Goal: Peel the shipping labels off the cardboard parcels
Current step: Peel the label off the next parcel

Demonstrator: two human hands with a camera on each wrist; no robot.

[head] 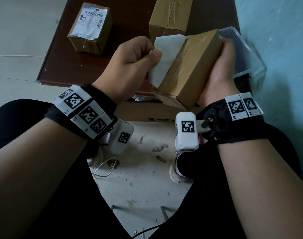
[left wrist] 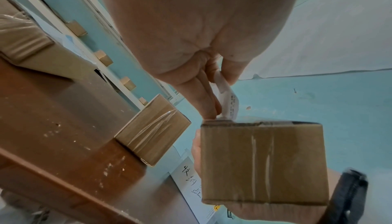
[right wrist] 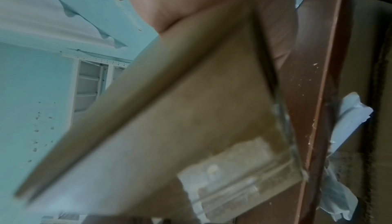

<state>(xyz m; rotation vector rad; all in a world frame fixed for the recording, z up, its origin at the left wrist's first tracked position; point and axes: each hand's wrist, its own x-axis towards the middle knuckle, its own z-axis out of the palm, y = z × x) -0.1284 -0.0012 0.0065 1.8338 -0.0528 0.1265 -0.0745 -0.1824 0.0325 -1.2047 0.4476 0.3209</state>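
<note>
My right hand [head: 218,69] grips a taped cardboard parcel [head: 190,71] from its right side, tilted above the table's front edge. My left hand [head: 138,54] pinches the white shipping label [head: 166,56] between thumb and fingers; the label is lifted off most of the parcel's top, its blank back facing me. In the left wrist view the label [left wrist: 228,103] rises from the parcel [left wrist: 263,162] between my fingers [left wrist: 203,96]. The right wrist view shows the parcel [right wrist: 169,127] close and blurred, with paper residue on one face.
On the dark brown table [head: 69,54] a small parcel [head: 90,30] with a printed label stands at the back left. A taller box [head: 169,16] stands behind my hands. A clear plastic bin [head: 243,54] sits at the right. Crumpled label scraps [right wrist: 347,127] lie by the table edge.
</note>
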